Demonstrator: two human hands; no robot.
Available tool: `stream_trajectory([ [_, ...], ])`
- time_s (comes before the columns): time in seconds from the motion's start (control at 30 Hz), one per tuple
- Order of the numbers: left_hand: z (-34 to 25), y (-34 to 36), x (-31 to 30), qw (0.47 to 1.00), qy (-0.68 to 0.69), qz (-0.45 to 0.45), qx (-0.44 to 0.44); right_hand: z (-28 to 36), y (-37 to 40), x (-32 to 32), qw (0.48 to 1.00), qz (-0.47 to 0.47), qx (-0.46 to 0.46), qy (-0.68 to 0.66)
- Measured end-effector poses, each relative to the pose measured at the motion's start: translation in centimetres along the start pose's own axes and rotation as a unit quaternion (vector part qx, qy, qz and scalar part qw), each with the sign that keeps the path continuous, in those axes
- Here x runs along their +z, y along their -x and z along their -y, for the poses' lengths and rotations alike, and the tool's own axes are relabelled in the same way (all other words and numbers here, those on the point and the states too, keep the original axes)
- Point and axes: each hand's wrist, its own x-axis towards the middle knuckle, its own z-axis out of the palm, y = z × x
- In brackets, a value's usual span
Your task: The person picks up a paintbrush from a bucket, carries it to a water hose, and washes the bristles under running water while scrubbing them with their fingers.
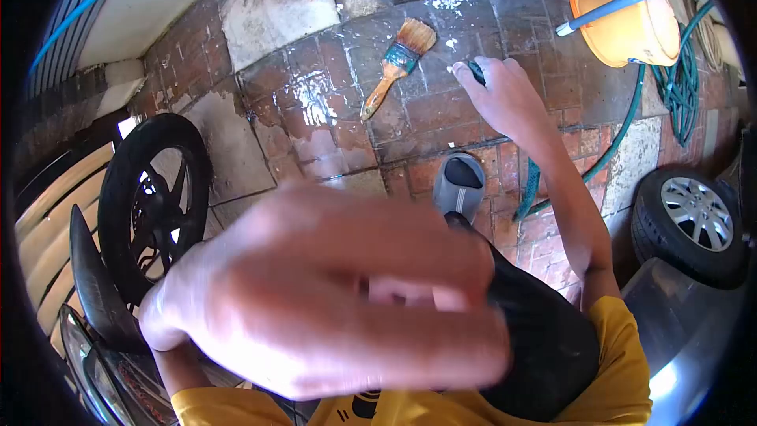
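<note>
Your left hand [331, 292] is hovering right up at the camera, blurred, fingers curling inward; whether that grip is holding anything, I cannot tell. Beyond it, your right arm is stretching out to the brick floor [315, 126], the right hand [505, 99] resting knuckles up, its grip clamping a small dark object [475, 71]. The paintbrush [398, 63] is lying just left of that grip, apart from it.

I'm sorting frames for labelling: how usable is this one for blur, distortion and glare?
Head view: the left hand sits close to the lens, badly blurred, hiding the middle; the right hand and paintbrush on the brick floor are sharp; fisheye bends the edges, with dark corners; wet glare on the bricks, bright glare on the car body.
</note>
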Motion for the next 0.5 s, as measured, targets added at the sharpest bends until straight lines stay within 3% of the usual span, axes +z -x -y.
stream_trajectory([
  [0.03,0.2,0.4,0.8,0.998,0.035,-0.039,0.021,-0.4,-0.2,-0.1,1.000,-0.002,0.006,0.000],
  [0.1,-0.1,-0.2,0.2,0.999,0.026,0.033,0.029,-2.4,-1.3,1.4,0.999,-0.036,0.012,0.010],
  [0.13,-0.1,-0.4,0.4,0.999,0.030,0.028,0.031,-3.3,-2.0,2.2,0.997,-0.070,0.014,0.015],
  [0.2,-0.4,-0.9,1.3,0.999,0.032,0.025,0.030,-4.7,-3.3,2.5,0.997,-0.059,0.024,0.032],
  [0.27,-0.9,-1.6,2.3,0.994,0.038,-0.068,0.073,-5.0,-4.1,2.4,0.997,-0.049,0.031,0.046],
  [0.5,-0.4,-0.9,3.0,0.995,0.014,-0.100,0.019,-5.4,-4.4,2.2,0.997,-0.009,0.056,0.057],
])
